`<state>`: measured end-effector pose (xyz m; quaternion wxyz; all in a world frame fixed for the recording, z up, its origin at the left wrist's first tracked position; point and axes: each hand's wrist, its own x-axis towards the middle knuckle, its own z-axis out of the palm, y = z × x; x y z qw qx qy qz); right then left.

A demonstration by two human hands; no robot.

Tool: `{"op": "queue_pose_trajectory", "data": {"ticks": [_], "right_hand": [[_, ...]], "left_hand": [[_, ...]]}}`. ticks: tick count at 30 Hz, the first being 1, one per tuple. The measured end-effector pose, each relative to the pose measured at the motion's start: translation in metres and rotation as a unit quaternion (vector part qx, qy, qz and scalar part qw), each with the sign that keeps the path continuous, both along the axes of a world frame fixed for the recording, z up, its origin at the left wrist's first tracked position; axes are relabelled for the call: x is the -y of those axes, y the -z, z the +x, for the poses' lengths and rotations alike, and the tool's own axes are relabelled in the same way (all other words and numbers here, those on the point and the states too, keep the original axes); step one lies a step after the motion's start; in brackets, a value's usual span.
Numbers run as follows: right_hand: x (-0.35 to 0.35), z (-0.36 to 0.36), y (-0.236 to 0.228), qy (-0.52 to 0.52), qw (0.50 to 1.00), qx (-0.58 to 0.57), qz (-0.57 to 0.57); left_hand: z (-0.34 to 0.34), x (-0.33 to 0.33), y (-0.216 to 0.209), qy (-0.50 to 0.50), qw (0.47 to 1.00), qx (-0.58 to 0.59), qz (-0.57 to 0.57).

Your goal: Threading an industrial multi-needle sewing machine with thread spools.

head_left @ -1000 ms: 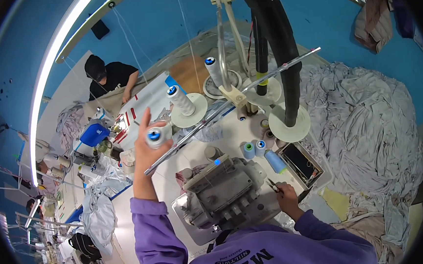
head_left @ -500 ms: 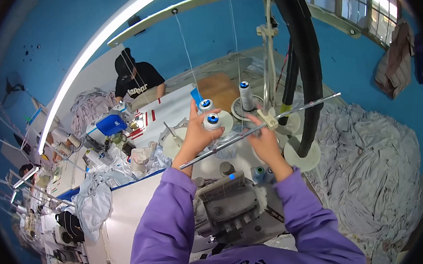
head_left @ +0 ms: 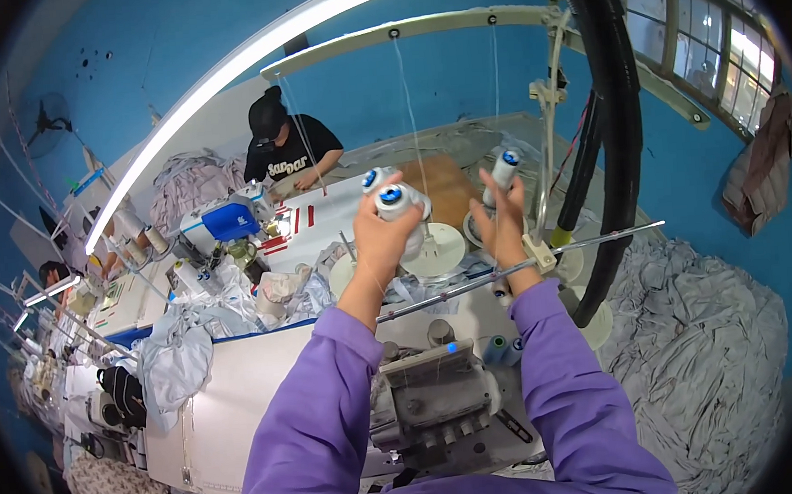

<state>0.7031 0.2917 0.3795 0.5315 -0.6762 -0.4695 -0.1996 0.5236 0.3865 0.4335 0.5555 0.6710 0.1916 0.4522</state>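
My left hand is closed around two white thread cones with blue-and-black tops: a nearer cone and a farther cone partly behind my fingers. Both are raised above a round cream spool plate. A third white thread cone leans to the right in my right hand, whose fingers curve up around its lower part. Thin threads run up from the cones to an overhead guide bar. Below the hands, a metal rod crosses in front of the right wrist.
A grey sewing machine stands below my arms on a pale table. Thick black hoses rise at right, by a large grey fabric heap. A co-worker sits across, near a blue-and-white sewing machine.
My left hand has lifted the two cones off the plate area. The right-hand cone, upright before, now tilts in my right hand. The whole view has shifted.
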Motion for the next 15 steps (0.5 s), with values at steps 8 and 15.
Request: {"op": "queue_pose_trajectory", "data": {"ticks": [8,15], "right_hand": [[0.019,-0.007,0.007,0.008,0.996,-0.041,0.080],[0.187,-0.079,0.042,0.040,0.975,-0.216,-0.039]], "left_hand": [[-0.076,0.002,0.012,-0.193,0.963,0.146,-0.116],[-0.206,0.049,0.076,-0.208,0.957,0.156,-0.129]]}}
